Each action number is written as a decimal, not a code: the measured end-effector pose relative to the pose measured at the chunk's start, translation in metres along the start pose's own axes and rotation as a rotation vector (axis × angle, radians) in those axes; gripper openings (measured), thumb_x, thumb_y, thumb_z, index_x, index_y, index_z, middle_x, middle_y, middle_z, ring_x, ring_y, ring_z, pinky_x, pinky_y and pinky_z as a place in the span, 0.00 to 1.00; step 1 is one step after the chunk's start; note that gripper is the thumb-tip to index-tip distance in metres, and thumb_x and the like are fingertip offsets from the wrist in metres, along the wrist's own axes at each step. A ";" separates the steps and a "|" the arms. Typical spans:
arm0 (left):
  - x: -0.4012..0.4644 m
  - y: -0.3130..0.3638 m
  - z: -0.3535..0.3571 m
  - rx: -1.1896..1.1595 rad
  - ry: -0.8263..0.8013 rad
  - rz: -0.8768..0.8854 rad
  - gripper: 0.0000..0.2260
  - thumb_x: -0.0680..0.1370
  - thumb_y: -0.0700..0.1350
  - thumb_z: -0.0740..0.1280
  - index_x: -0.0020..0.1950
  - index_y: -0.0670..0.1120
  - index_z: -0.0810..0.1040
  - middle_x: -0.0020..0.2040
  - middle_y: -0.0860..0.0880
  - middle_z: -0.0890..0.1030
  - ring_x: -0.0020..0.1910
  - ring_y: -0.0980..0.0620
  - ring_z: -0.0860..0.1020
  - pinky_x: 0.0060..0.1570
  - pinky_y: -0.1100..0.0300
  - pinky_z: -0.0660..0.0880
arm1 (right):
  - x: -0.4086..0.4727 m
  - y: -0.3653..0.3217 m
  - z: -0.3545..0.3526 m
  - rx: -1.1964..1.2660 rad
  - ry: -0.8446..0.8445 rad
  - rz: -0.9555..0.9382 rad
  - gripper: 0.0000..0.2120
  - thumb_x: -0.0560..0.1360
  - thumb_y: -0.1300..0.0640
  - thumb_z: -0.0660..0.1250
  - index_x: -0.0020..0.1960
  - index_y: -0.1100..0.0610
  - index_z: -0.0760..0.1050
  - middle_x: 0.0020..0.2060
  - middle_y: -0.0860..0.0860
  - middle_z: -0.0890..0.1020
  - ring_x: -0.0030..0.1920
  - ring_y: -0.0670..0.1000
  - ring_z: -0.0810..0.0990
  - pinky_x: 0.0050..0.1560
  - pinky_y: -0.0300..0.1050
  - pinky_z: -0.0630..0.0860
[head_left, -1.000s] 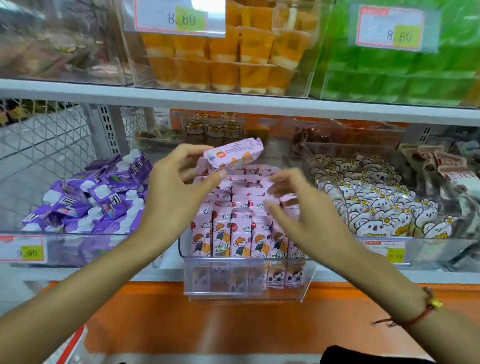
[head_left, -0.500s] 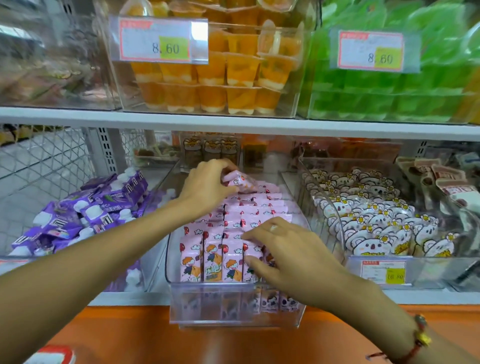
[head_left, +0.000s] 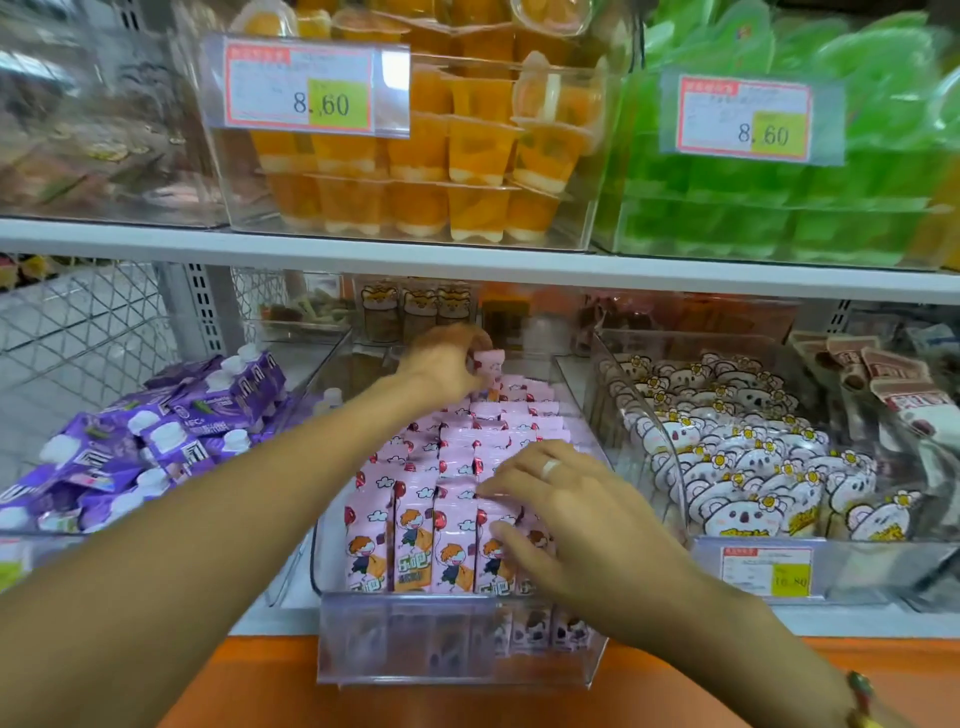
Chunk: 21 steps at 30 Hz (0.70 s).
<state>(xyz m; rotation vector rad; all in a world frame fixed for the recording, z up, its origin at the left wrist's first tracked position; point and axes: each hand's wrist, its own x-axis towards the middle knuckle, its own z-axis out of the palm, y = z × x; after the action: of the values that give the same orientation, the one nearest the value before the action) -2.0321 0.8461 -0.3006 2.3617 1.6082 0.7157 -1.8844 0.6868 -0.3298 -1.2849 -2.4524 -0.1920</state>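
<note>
A: Restocking step, then?
B: Looks so: the left hand (head_left: 441, 364) pinches one pink packet (head_left: 491, 360) at the back of the clear bin (head_left: 457, 639), just above the last row.
A: And the other?
B: The right hand (head_left: 576, 519) lies spread on the front packets (head_left: 415, 535) (steadying them, I'd guess). Next, slot the packet upright behind the rows without toppling any

Lower shelf (head_left: 852, 621) w/ 3 clear bins (head_left: 457, 642): purple pouches (head_left: 156, 441), pink packets (head_left: 415, 530), koala snacks (head_left: 753, 467)
</note>
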 end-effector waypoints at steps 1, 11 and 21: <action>0.000 0.000 0.006 0.025 0.016 -0.008 0.15 0.76 0.45 0.70 0.62 0.46 0.74 0.59 0.47 0.79 0.52 0.49 0.77 0.51 0.58 0.75 | 0.000 0.002 -0.003 -0.008 0.024 0.015 0.14 0.80 0.49 0.58 0.63 0.48 0.74 0.59 0.44 0.76 0.63 0.46 0.67 0.58 0.41 0.64; 0.003 -0.013 0.002 0.220 -0.216 0.094 0.16 0.81 0.53 0.60 0.66 0.48 0.75 0.61 0.46 0.77 0.59 0.48 0.74 0.53 0.57 0.71 | -0.013 0.030 -0.014 0.017 0.071 0.421 0.19 0.80 0.51 0.56 0.71 0.49 0.61 0.50 0.50 0.78 0.43 0.51 0.75 0.37 0.44 0.65; -0.001 -0.006 0.005 0.097 -0.128 0.004 0.11 0.79 0.49 0.65 0.58 0.45 0.78 0.59 0.46 0.79 0.55 0.48 0.76 0.49 0.59 0.71 | -0.015 0.035 -0.012 0.091 0.120 0.432 0.20 0.79 0.49 0.58 0.71 0.45 0.62 0.41 0.45 0.81 0.41 0.49 0.80 0.38 0.46 0.76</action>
<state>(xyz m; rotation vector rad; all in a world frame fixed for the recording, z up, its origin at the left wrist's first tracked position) -2.0347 0.8479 -0.3072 2.4235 1.6188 0.4859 -1.8452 0.6916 -0.3266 -1.6682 -2.0024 -0.0415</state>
